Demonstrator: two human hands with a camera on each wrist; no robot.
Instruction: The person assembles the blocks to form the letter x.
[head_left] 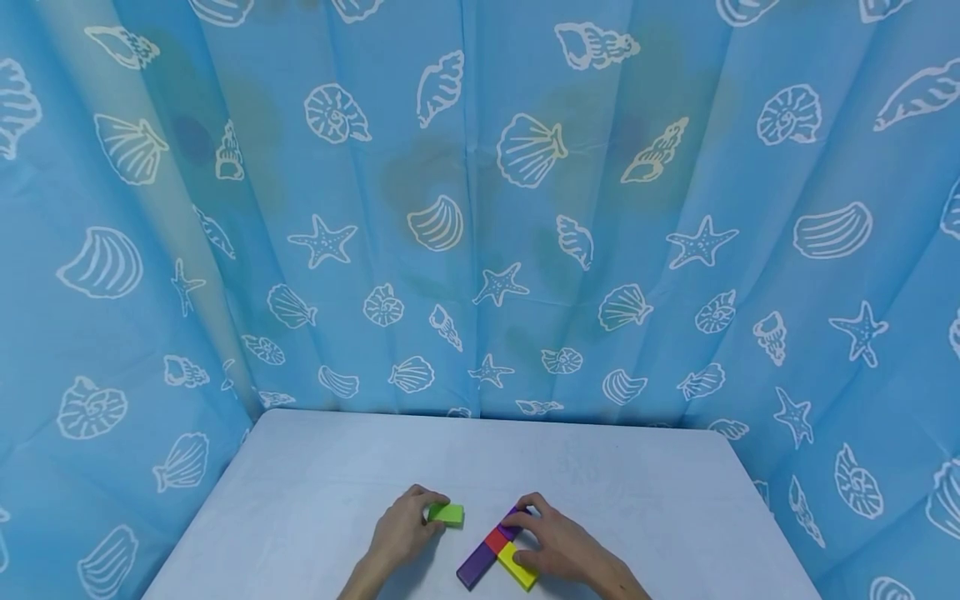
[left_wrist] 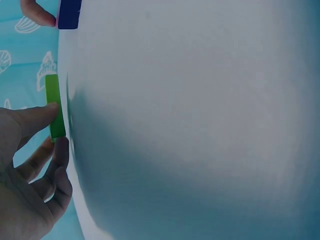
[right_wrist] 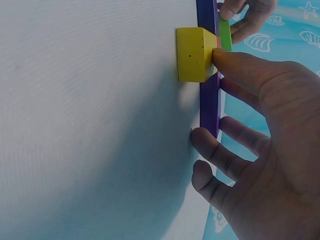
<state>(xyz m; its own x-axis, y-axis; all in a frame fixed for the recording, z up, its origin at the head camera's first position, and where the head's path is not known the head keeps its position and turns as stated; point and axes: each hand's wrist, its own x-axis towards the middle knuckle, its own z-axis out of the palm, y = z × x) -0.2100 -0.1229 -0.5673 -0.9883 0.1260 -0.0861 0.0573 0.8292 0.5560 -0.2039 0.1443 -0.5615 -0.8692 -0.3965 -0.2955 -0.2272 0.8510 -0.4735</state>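
Observation:
My left hand (head_left: 405,527) pinches a small green block (head_left: 452,516) between thumb and fingers, close over the white table. To its right, a purple block (head_left: 476,568), a red block (head_left: 496,540) and a second purple block (head_left: 507,532) form a slanting row. A yellow block (head_left: 519,572) juts from this row near the red one, toward the lower right. My right hand (head_left: 564,543) holds the far purple block and the yellow block, thumb on the yellow one and fingertips on the purple. In the right wrist view, its other fingers (right_wrist: 207,145) spread close to the table.
The white table (head_left: 637,475) reaches back to a blue curtain (head_left: 465,292) printed with white shells and starfish. The curtain also hangs along both sides. The table's back edge lies well beyond the blocks.

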